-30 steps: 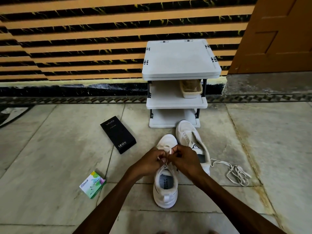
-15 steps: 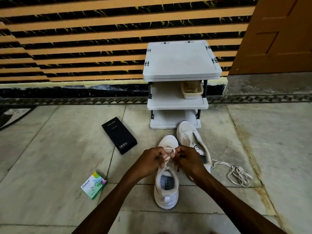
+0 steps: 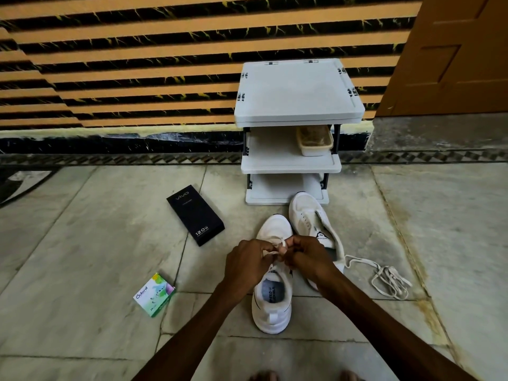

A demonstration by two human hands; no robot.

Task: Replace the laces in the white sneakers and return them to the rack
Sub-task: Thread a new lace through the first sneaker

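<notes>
With curled fingers [image 3: 296, 242] of left hand [image 3: 247, 264] and right hand [image 3: 309, 257], pinching white lace [image 3: 283, 244] over near sneaker [image 3: 272, 306] on floor [image 3: 110, 270].

White sneaker [image 3: 272, 312] points toward a grey three-shelf rack [image 3: 297, 92], second sneaker [image 3: 308, 213] just beside it, loose white lace [image 3: 387, 279] nearby.

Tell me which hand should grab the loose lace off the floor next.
Right. The loose lace lies on the floor right of the unlaced sneaker, nearest the right hand; the left hand would have to reach across both shoes.
</notes>
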